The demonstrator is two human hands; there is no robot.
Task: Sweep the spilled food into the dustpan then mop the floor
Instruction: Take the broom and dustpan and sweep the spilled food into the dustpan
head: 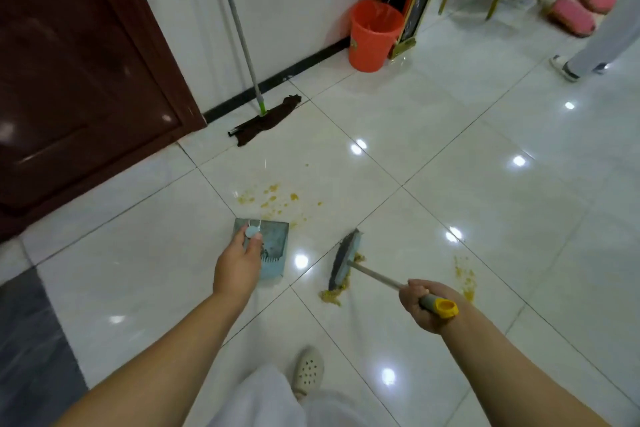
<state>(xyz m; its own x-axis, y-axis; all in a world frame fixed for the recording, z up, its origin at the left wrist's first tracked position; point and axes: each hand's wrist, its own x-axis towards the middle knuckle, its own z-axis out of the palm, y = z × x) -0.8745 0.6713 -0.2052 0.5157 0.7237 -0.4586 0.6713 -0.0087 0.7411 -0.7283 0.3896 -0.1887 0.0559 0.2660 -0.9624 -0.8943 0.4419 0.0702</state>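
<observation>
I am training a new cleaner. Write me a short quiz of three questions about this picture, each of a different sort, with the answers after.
1. True or false: the mop is in the person's hands.
2. Which hand holds the broom? A. left hand B. right hand C. neither
3. Fill in: the left hand holds the handle of the ____.

Key
1. False. The mop leans against the wall, its head on the floor; nobody touches it.
2. B. The right hand grips the broom handle, and the broom head sits on the floor against a pile of spilled food.
3. Dustpan. It stands on the floor, beside more yellow bits.
</observation>
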